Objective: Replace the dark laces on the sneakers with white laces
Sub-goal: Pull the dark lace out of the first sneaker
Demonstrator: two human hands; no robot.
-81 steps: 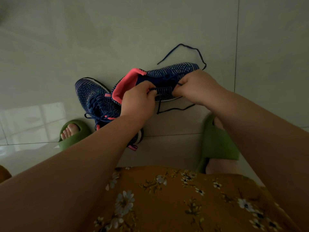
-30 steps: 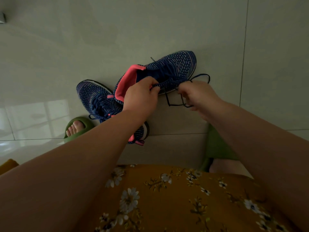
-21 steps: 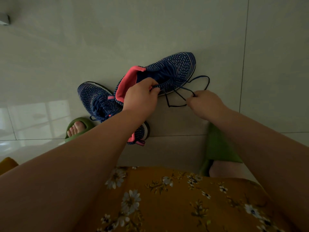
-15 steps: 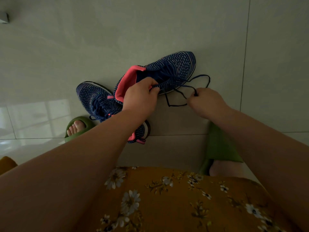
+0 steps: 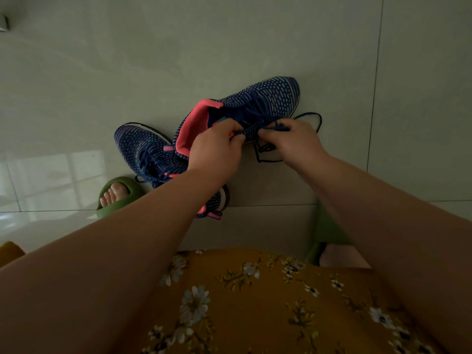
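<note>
Two navy knit sneakers with pink lining lie on the pale tiled floor. The right sneaker (image 5: 265, 98) is tilted up, its opening facing me. My left hand (image 5: 217, 152) grips its side at the eyelets, pinching the dark lace there. My right hand (image 5: 293, 141) pinches the same dark lace (image 5: 310, 116) close to the left hand, over the lace rows. Loose lace loops trail onto the floor beside and below the right hand. The left sneaker (image 5: 143, 149) lies flat with its dark lace still threaded, partly hidden by my left forearm. No white lace is in view.
My feet wear green slides: the left one (image 5: 115, 198) beside the flat sneaker, the right one (image 5: 329, 233) under my right forearm. A mustard floral skirt (image 5: 255, 302) fills the bottom. A small object (image 5: 3, 23) sits at the far left edge.
My right hand, which had pulled lace out to the right, has moved back left to the sneaker's eyelets beside the left hand. The left hand has kept its hold on the sneaker.
</note>
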